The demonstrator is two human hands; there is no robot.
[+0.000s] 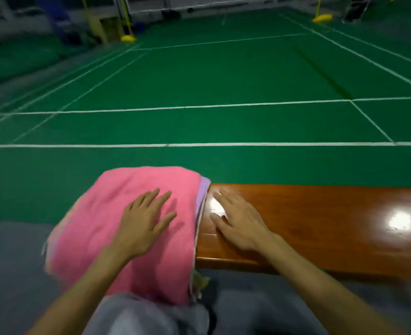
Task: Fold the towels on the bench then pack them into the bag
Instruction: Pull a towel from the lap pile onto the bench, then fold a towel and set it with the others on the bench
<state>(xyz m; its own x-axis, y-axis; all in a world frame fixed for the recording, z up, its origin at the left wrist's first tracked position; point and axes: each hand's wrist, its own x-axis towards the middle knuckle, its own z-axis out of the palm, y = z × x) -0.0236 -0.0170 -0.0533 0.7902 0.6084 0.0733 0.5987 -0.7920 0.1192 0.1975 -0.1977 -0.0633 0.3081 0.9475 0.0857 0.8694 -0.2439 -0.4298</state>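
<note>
Pink towel (pixel 132 213) lying over the left end of the wooden bench (pixel 320 226).
Left hand (pixel 144 221) rests flat on the towel, fingers straight and spread, gripping nothing. Right hand (pixel 238 221) lies flat on the bare bench just beside the towel's edge, where a purple layer (pixel 203 192) shows underneath.

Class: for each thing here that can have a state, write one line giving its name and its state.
pink towel: folded, lying over the end of the bench.
purple towel: beneath the pink towel, only an edge showing.
left hand: open, flat on the pink towel.
right hand: open, flat on the bare bench.
</note>
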